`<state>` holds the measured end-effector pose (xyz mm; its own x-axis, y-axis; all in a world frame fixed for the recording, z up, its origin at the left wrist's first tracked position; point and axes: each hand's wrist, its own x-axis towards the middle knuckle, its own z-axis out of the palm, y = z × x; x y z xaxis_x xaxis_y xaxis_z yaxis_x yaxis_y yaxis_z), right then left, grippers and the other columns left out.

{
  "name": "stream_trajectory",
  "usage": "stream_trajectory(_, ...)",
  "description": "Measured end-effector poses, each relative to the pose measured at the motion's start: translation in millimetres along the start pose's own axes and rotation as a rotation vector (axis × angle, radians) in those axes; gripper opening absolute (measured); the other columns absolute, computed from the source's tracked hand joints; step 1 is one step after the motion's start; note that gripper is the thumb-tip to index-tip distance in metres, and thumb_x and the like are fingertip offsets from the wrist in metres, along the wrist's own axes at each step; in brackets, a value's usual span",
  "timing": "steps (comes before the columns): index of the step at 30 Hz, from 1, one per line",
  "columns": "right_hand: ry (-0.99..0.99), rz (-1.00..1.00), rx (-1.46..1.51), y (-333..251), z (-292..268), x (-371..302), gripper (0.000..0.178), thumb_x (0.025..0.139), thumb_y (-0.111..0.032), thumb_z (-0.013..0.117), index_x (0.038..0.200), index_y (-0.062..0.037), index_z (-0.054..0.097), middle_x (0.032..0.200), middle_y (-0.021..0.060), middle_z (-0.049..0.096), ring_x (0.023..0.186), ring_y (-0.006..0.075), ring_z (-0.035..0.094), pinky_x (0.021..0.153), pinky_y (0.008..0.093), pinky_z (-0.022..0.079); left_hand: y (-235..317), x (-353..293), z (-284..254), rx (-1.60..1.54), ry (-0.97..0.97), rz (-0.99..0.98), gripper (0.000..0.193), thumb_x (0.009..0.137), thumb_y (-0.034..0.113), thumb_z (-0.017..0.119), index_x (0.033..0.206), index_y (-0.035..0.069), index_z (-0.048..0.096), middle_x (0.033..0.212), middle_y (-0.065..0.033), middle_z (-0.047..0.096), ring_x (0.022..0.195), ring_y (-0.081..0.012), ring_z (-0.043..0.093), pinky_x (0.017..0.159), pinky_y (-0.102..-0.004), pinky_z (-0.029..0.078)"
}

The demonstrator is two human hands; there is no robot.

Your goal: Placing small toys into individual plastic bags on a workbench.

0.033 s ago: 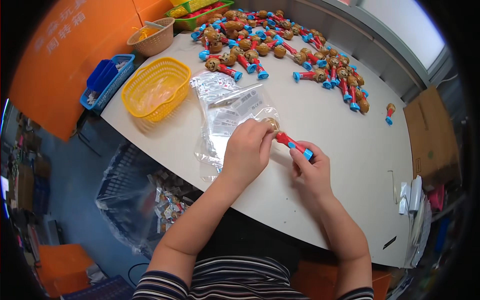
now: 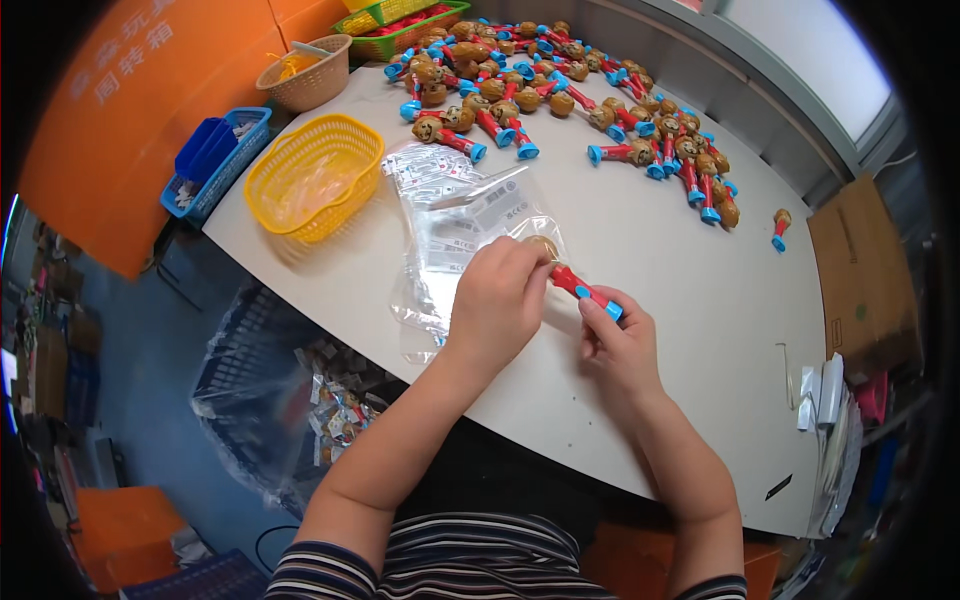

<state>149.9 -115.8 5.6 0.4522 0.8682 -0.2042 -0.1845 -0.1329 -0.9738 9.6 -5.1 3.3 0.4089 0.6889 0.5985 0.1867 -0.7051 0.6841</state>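
Best handling, IMO: I'd anchor red plastic toy w/ round golden-brown head (image 2: 572, 281) by base, light L fingertip pressure, no yanking at neck. R hand (image 2: 624, 342): narrow, thumb vs. fingers on toy's blue base (image 2: 613, 311). L hand (image 2: 500, 298): fingers pinched in on toy nr head/handle joint; exact contact hidden, can't tell. Toy betw. hands, over white tabletop (image 2: 715, 315), beside flat clear plastic bags w/ grey print (image 2: 440, 258).
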Motion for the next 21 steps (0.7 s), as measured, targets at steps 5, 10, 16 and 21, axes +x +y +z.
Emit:
stream_trajectory(5, 0.012, 0.257, 0.251, -1.6, -0.6, -0.5, 0.027, 0.097, -0.026, 0.063, 0.112, -0.0027, 0.061, 0.073, 0.0002, 0.058, 0.056, 0.0085, 0.052, 0.051, 0.0242, 0.040, 12.4, -5.9, 7.0, 0.090, -0.005, 0.126, 0.008, 0.084, 0.001, 0.067, 0.091, 0.001, 0.063, 0.083, -0.0136, 0.060, 0.073, -0.0307, 0.060, 0.067, -0.0377, 0.048)
stream_trajectory(10, -0.012, 0.281, 0.357, -0.1, -3.5, -1.6, 0.024, 0.099, -0.025, 0.061, 0.112, -0.0048, 0.059, 0.074, -0.0003, 0.057, 0.057, 0.0096, 0.052, 0.050, 0.0255, 0.039, 14.7, -9.6, 6.1, 0.066, 0.045, 0.018, 0.010, 0.083, 0.001, 0.067, 0.092, 0.002, 0.062, 0.082, -0.0125, 0.059, 0.076, -0.0308, 0.060, 0.068, -0.0388, 0.049)
stream_trajectory(16, -0.034, -1.024, -1.032, 17.8, -0.3, -1.3, 0.023, 0.095, -0.014, 0.065, 0.115, -0.0037, 0.059, 0.075, 0.0038, 0.059, 0.060, 0.0104, 0.052, 0.053, 0.0280, 0.043, 27.6, -3.6, 0.1, 0.222, -0.057, 0.173, 0.012, 0.082, 0.002, 0.067, 0.093, 0.004, 0.063, 0.083, -0.0107, 0.059, 0.076, -0.0306, 0.060, 0.069, -0.0395, 0.049)
stream_trajectory(21, 0.098, -0.658, -0.594, 16.2, 8.2, -7.8, 0.024, 0.096, -0.014, 0.064, 0.115, -0.0017, 0.056, 0.079, 0.0069, 0.062, 0.060, 0.0110, 0.053, 0.055, 0.0276, 0.043, 33.5, -13.8, -9.1, 0.148, -0.140, 0.114, 0.010, 0.082, 0.002, 0.067, 0.092, 0.004, 0.062, 0.083, -0.0111, 0.059, 0.077, -0.0317, 0.061, 0.068, -0.0394, 0.050)
